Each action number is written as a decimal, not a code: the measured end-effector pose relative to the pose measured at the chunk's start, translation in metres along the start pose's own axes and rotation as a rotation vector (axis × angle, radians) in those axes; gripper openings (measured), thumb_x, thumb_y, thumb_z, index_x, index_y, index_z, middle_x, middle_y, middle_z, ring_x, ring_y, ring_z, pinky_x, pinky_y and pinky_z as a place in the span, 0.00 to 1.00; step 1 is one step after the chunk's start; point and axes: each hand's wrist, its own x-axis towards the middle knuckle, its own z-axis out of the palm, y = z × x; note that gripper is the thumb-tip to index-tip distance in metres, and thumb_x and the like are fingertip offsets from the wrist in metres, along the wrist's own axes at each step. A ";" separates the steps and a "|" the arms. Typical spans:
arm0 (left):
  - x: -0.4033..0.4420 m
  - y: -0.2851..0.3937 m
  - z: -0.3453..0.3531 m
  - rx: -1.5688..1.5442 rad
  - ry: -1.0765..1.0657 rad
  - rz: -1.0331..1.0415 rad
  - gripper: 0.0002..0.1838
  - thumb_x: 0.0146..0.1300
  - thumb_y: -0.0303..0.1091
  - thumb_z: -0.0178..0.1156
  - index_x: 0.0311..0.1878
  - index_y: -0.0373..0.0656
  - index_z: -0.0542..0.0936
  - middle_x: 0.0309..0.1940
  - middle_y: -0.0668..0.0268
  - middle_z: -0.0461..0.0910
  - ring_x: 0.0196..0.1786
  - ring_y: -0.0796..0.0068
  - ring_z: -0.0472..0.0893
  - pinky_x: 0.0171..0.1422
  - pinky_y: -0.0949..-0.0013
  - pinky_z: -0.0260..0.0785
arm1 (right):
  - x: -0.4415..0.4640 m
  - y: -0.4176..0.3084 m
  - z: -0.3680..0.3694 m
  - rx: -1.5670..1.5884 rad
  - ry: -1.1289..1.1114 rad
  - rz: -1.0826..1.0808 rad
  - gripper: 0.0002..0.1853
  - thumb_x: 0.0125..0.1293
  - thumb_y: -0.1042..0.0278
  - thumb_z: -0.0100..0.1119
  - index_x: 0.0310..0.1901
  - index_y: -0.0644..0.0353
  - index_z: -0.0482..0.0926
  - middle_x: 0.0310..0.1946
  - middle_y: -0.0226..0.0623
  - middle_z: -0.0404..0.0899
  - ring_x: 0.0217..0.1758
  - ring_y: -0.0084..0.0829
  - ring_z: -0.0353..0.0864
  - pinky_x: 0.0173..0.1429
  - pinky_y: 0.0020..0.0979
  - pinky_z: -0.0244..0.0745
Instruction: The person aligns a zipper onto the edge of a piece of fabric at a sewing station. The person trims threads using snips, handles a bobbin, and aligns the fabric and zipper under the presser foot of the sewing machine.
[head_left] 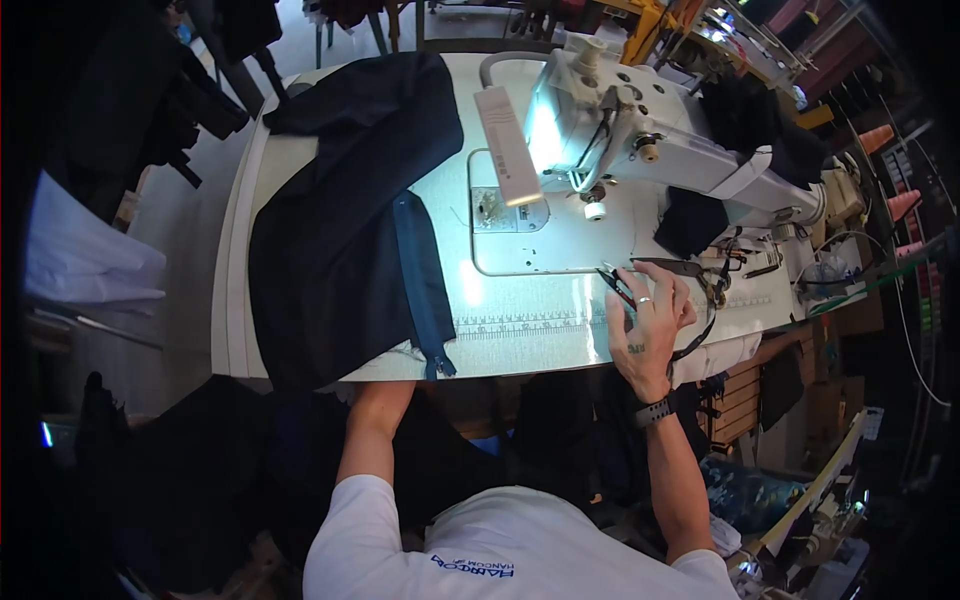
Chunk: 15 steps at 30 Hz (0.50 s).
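Dark navy fabric (330, 230) lies folded over the left part of the white sewing table (540, 330). A blue zipper (420, 270) runs along its right edge, with loose threads at the lower end. My left forearm reaches under the fabric at the table's front edge; the hand itself is hidden. My right hand (648, 320), with a ring and a wristwatch, is closed around small dark thread snips (617, 284) to the right of the ruler marks. Beyond it stands the white sewing machine (640, 120), its needle area above the metal plate (510, 210).
A lamp (508, 145) hangs over the machine's plate. Dark scissors (690, 270) and a dark cloth piece (692, 222) lie right of my right hand. Thread spools (877, 138) stand on a rack at the far right. White cloth (90, 250) hangs at the far left.
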 end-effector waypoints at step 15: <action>-0.124 -0.096 -0.147 -0.311 -0.478 0.268 0.24 0.86 0.43 0.57 0.71 0.34 0.79 0.65 0.49 0.86 0.65 0.55 0.86 0.71 0.53 0.78 | -0.005 0.005 0.006 0.021 0.039 0.010 0.20 0.66 0.60 0.74 0.59 0.52 0.89 0.61 0.30 0.83 0.71 0.38 0.74 0.71 0.49 0.56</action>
